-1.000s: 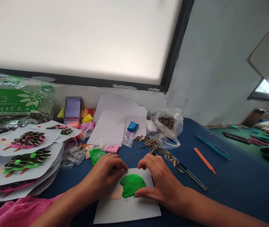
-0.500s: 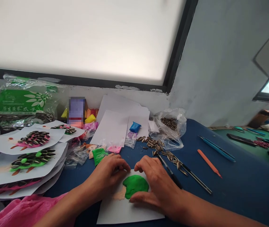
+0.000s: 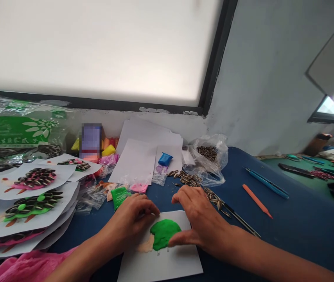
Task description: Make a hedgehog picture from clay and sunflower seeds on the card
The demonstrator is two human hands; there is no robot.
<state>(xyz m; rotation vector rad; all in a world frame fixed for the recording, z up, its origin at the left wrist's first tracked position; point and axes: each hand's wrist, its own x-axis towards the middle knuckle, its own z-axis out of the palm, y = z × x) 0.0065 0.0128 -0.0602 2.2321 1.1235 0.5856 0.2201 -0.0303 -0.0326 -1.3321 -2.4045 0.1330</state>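
Observation:
A white sheet of paper [image 3: 167, 268] lies before me with a flattened patch of green modelling clay [image 3: 164, 232] on it. Left of the green, a smaller peach clay patch [image 3: 146, 246] is spread on the same sheet. Small pencil-drawn legs show below the green. My right hand [image 3: 199, 223] is open, thumb at the clay's lower right edge and fingers arched above the sheet. My left hand [image 3: 136, 217] rests over the sheet's upper left side, fingers loosely bent and apart from the green clay; its thumb is partly hidden.
Finished hedgehog pictures with seed spines [image 3: 35, 178] are stacked at left. Behind my hands lie a green clay packet [image 3: 120, 197], a blue packet [image 3: 165, 159], loose sunflower seeds [image 3: 189, 178] and a seed bag [image 3: 209, 154]. An orange tool [image 3: 256, 200] and blue pen [image 3: 266, 183] lie right.
My right hand has drawn back from the green clay and its fingers have opened wider, uncovering the drawn legs. My left hand stays about where it was. The view has shifted slightly.

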